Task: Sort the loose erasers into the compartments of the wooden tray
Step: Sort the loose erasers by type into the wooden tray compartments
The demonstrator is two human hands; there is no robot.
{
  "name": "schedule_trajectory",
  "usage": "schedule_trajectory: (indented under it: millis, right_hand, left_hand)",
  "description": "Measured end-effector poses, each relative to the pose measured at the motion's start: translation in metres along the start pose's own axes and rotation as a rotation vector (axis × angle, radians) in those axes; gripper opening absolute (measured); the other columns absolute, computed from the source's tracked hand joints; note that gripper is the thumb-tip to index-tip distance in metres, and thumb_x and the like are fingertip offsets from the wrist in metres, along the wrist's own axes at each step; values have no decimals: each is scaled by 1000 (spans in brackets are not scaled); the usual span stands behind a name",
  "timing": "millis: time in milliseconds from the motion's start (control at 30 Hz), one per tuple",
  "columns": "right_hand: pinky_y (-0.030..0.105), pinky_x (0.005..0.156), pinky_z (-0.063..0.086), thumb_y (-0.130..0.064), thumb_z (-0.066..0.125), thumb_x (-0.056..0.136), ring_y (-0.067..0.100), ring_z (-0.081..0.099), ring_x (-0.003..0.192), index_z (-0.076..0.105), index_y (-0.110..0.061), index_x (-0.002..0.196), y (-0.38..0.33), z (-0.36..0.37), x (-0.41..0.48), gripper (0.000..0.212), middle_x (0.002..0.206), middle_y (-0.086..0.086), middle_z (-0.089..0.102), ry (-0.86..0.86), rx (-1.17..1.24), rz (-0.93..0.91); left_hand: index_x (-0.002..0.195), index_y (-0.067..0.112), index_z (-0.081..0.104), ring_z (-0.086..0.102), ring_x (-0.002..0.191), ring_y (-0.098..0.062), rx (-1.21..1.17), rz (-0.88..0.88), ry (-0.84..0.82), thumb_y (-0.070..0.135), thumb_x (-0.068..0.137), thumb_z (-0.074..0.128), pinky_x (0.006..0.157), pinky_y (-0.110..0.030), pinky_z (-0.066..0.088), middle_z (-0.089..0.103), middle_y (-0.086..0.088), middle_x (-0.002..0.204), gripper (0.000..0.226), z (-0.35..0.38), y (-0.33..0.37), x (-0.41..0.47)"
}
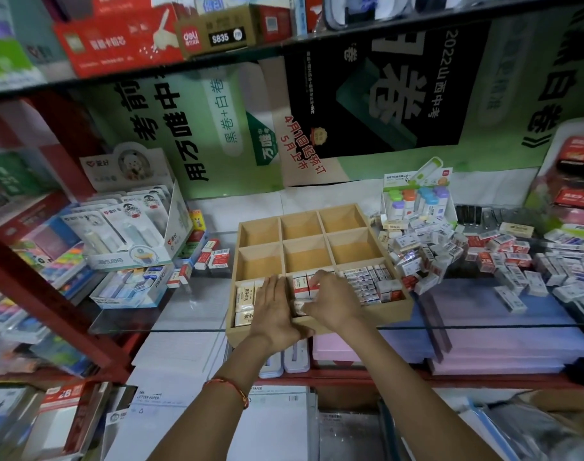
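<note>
Head view: left hand (274,306) lies flat, fingers straight, at the front of the tray (388,315). Right hand (330,299) curls round erasers (300,283) there.

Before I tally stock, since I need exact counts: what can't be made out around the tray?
All in the head view:
Middle front compartment of the wooden tray: the right hand covers most of its red-and-white erasers.
Left front compartment: the left hand hides some cream erasers.
Right hand's grip: its fingertips are hidden, so whether it holds an eraser is unclear.
Loose erasers right of the tray: print too small and blurred.
</note>
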State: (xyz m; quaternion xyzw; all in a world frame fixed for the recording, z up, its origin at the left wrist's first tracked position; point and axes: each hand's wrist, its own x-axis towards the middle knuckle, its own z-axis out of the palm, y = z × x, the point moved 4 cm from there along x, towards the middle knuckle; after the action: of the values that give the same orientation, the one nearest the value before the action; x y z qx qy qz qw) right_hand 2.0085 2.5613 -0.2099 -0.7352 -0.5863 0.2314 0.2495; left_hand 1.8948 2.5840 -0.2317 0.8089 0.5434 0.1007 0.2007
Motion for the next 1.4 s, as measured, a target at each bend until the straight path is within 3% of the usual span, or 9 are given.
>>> schedule_trajectory:
  millis: [267, 467, 767, 867, 967, 1100, 1200, 1333, 1400]
  right_hand:
    - [32, 81, 48, -19, 52, 90, 26, 59, 99, 62, -6, 110, -28, 9, -15, 25, 109, 12, 62, 229, -19, -182]
    - [27, 57, 32, -9, 45, 91, 25, 58, 82, 63, -8, 92, -23, 22, -18, 18, 92, 11, 60, 196, -176, -187]
    - [35, 94, 39, 0, 47, 85, 27, 44, 114, 61, -4, 102, -39, 15, -2, 22, 109, 13, 59, 113, -514, -339]
    - [36, 82, 44, -3, 71, 64, 29, 53, 97, 65, -4, 93, -46, 15, -2, 29, 97, 14, 58, 237, -590, -431]
    - [32, 66, 45, -6, 81, 29, 27, 56, 73, 64, -7, 80, -36, 13, 9, 54, 78, 11, 57, 304, -488, -361]
    - [35, 94, 32, -12, 70, 70, 29, 42, 110, 50, -9, 117, -17, 16, 17, 51, 117, 12, 47, 241, -369, -276]
    - [29, 95, 26, -29, 74, 73, 24, 39, 116, 50, -13, 122, -1, 13, 17, 58, 122, 7, 47, 214, -194, -227]
    - [37, 97, 37, -11, 72, 75, 25, 47, 107, 64, -10, 105, 16, -8, 19, 31, 108, 7, 57, 313, 77, -283]
    - [44, 85, 47, 5, 59, 76, 27, 53, 96, 66, -6, 92, 22, -13, 18, 21, 96, 8, 59, 427, 177, -281]
  left_hand:
    - [146, 4, 7, 7, 143, -23, -121, -6, -1, 27, 68, 80, 116, -32, 8, 11, -10, 154, 109, -7, -2, 5]
    - [135, -1, 32, 28, 132, -34, -126, -38, -12, 22, 57, 81, 108, -44, 26, 33, -18, 140, 95, -3, -9, 8]
    - [147, 8, 11, 3, 144, -21, -37, 25, -14, 36, 62, 83, 117, -36, 6, 12, -7, 155, 115, -1, -9, 9]
    - [145, 9, 15, 8, 143, -24, -18, 31, -5, 38, 59, 83, 117, -37, 10, 17, -8, 153, 113, 0, -8, 10]
    - [147, 8, 9, 3, 144, -24, -16, 16, -24, 32, 63, 82, 118, -35, 5, 10, -9, 155, 113, 0, -7, 9]
    - [147, 7, 0, -5, 144, -22, -12, 6, -49, 29, 67, 79, 117, -32, -1, 0, -8, 156, 115, 0, -9, 9]
    - [147, 6, -2, -6, 144, -22, -12, 5, -51, 28, 68, 78, 117, -31, -2, -2, -8, 156, 114, 0, -8, 8]
    - [147, 8, -2, -9, 143, -20, -2, 7, -53, 29, 69, 77, 116, -31, -4, -4, -6, 156, 114, 1, -7, 7]
    - [148, 9, -2, -10, 143, -20, 9, -2, -41, 31, 70, 76, 116, -32, -5, -4, -5, 156, 112, 2, -7, 7]
